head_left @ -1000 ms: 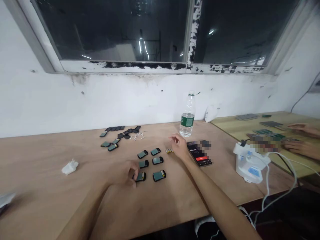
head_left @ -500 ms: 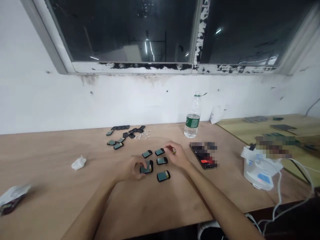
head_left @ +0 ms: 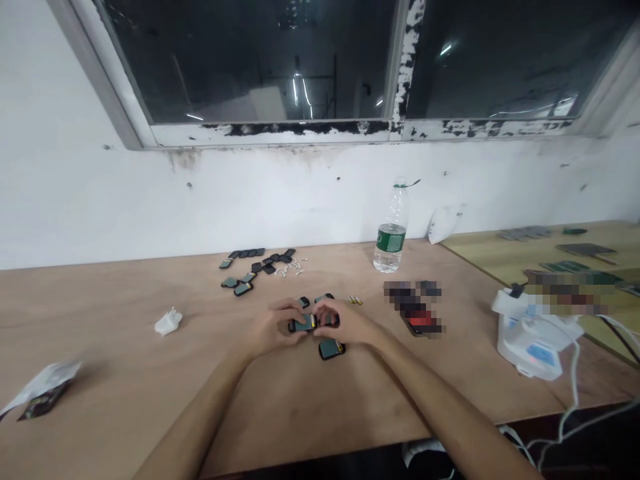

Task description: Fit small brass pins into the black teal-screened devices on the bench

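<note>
A small black casing with a grey-green panel [head_left: 302, 324] sits between the thumb and fingers of my left hand [head_left: 274, 325]. My right hand [head_left: 347, 321] is pinched at the right end of this casing, beside a small yellow strip on it. What the right fingertips hold, if anything, is too small to tell. A similar casing [head_left: 331, 349] lies just in front of my right hand. More such casings, partly hidden, lie behind the hands. Several small yellow-and-silver parts [head_left: 355, 301] rest beyond my right hand.
Farther back lie a group of black casings [head_left: 270, 261] and small white bits [head_left: 290, 268]. A water bottle [head_left: 390, 240] stands near the wall. At right are a phone [head_left: 417, 327] and a white device [head_left: 530, 350] with cables. Crumpled tissue [head_left: 169, 321] lies left.
My right hand has come left and nearer from beside the small yellow-and-silver parts to the casing in my left hand. The view has shifted slightly.
</note>
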`<state>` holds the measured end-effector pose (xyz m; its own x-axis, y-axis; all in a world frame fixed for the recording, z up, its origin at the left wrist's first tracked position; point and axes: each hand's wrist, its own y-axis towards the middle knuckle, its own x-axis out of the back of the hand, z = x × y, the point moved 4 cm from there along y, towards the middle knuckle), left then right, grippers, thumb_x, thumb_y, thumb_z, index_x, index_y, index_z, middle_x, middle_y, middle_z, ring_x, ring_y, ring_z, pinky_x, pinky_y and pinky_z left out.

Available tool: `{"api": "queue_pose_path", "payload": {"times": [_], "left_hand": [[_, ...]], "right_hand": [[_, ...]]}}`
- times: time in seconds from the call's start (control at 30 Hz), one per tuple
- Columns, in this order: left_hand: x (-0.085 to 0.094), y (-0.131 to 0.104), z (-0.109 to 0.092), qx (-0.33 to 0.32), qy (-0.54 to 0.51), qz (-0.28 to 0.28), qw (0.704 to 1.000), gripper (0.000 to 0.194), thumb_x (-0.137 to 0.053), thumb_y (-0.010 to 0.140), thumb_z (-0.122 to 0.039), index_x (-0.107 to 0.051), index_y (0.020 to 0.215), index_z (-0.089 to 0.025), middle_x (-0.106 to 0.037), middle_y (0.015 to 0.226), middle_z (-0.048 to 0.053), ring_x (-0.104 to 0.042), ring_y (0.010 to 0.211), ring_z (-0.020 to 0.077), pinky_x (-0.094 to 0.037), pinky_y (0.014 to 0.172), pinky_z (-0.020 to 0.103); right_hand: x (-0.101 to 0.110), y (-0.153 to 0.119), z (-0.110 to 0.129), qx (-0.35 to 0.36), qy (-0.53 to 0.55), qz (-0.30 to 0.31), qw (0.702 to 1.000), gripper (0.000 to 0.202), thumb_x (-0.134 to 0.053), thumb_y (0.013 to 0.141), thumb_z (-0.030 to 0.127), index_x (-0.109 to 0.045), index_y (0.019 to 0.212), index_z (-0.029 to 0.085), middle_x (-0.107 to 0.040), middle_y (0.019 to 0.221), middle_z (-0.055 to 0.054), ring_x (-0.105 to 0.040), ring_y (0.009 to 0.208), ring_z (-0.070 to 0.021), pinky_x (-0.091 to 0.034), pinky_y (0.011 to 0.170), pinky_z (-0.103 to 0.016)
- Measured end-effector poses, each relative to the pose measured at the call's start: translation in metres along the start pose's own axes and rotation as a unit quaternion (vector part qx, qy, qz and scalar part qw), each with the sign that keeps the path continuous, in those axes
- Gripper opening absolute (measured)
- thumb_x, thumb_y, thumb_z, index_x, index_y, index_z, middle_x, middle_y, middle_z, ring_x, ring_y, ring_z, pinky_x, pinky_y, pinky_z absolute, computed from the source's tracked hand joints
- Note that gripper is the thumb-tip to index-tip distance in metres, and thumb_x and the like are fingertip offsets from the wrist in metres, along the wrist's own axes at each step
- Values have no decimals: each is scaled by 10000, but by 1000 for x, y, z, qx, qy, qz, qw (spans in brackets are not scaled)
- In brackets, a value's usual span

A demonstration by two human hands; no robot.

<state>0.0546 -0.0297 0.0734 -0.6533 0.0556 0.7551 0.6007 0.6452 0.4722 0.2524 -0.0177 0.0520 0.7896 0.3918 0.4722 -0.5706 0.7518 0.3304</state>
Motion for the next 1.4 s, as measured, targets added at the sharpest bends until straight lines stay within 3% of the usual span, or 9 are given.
{"api": "queue_pose_path", "payload": {"times": [0.3,0.63,0.8,0.93,1.0,1.07,1.17,1.27,1.4], "left_hand": [[3,0,-1,-28,9,-52,998,101,-732,864,-284,-742,918,-199,-707,1001,87,-698,909,198,-591,842,329],[-1,0,1,-37,30,-36,998,115,-725,865,-297,-748,901,-191,-713,1024,91,-709,897,206,-596,804,317],[-2,-1,0,-34,26,-57,997,110,-726,862,-300,-765,902,-205,-727,1019,79,-716,880,204,-602,802,313],[-1,1,-4,-36,11,-67,997,109,-728,862,-294,-770,900,-201,-730,1004,82,-718,886,199,-598,810,307],[0,1,-4,-19,1,-61,998,112,-735,852,-304,-766,892,-204,-734,1000,84,-717,895,200,-593,829,318],[-1,1,0,7,-10,-30,999,117,-749,833,-319,-765,876,-212,-742,1006,78,-715,906,203,-585,844,322],[-3,-3,6,34,-23,41,998,122,-782,776,-325,-758,839,-224,-754,991,57,-711,890,201,-575,817,299],[-4,-6,9,34,-29,103,994,116,-777,725,-279,-739,819,-221,-751,956,40,-696,884,200,-556,796,279],[-4,-7,10,43,-10,147,988,111,-725,657,-209,-644,732,-199,-700,850,14,-640,768,172,-501,707,255]], "right_hand": [[0,1,1,15,-24,-25,999,199,-718,846,231,-641,1029,224,-666,863,7,-614,768,-158,-461,678,-252],[-2,-3,2,17,-41,-2,999,253,-694,839,220,-552,1049,239,-615,871,19,-580,768,-160,-452,668,-248],[-1,-2,8,58,-45,-57,996,196,-701,843,252,-565,982,227,-619,1026,-25,-568,869,-165,-477,791,-277],[0,3,7,54,4,-83,995,114,-671,879,299,-597,870,213,-650,911,-20,-583,817,-163,-472,752,-281],[10,5,2,38,31,-121,991,166,-693,862,352,-606,858,211,-660,863,-17,-590,776,-164,-474,723,-281],[29,5,-9,24,28,-204,978,200,-698,845,382,-598,847,209,-657,832,-17,-587,745,-166,-468,696,-281],[66,-2,-28,-11,-63,-329,942,158,-655,833,339,-568,809,209,-606,726,-1,-537,657,-163,-416,625,-276],[89,-9,-47,-73,-172,-321,929,109,-629,790,256,-545,735,215,-581,662,12,-518,614,-159,-389,618,-274],[97,-17,-67,-181,-262,-240,917,95,-651,744,178,-567,708,206,-620,673,10,-532,627,-146,-348,609,-247]]}}
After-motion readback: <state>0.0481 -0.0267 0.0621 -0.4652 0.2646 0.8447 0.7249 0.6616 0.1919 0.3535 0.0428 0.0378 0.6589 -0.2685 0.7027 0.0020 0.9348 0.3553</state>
